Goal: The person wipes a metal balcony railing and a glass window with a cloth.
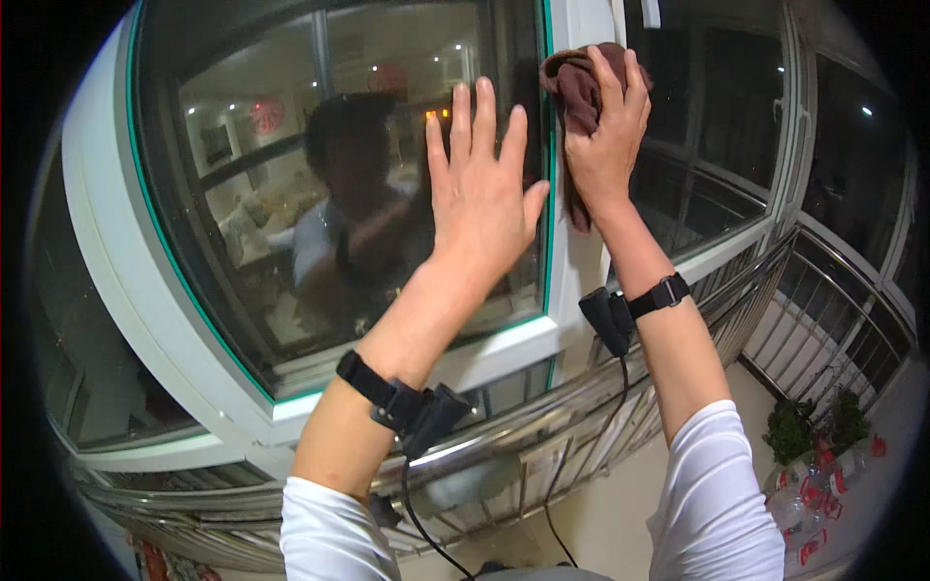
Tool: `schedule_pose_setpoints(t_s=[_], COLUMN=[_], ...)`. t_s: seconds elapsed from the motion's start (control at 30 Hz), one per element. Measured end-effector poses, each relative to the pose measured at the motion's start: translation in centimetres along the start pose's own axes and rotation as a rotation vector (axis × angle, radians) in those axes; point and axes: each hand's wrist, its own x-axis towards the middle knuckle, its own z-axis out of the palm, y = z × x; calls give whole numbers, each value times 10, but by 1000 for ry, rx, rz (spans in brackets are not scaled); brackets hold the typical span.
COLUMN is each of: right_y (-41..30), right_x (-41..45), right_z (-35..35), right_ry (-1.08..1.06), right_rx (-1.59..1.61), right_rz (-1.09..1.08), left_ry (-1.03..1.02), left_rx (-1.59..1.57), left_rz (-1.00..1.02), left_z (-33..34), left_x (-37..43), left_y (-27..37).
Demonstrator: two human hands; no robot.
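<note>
In front of me is a window pane (349,305) in a white frame (501,345) with a green seal along the glass. My left hand (479,174) lies flat against the right part of the pane, palm to the glass and fingers spread. A bunched brown cloth (579,91) is pressed on the white upright to the right of the pane. My right hand (610,131) grips this cloth, and one end of it hangs below the palm. Each wrist wears a black strap with a small cabled device.
Metal railings (508,428) run below the window and on to the right. Plastic bottles with red caps (806,494) stand on the floor at lower right, beside green plants (792,428). A black cable (625,392) hangs from the right wrist device.
</note>
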Motion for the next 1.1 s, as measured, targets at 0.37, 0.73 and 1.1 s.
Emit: schedule_pose_setpoints(t_s=[0.37,0.73,1.1], right_y=[-4,38,101], right_x=[40,59,57], right_z=[10,17,22], right_ry=[-21,52,-34], right_rx=[-7,288,1281], right_rz=[-200,59,415], left_ry=[-66,-44,-142], left_rx=[7,3,20], left_rz=[31,51,10], left_z=[-9,-3,35], left_x=[3,3,12], left_y=[-4,-2,59])
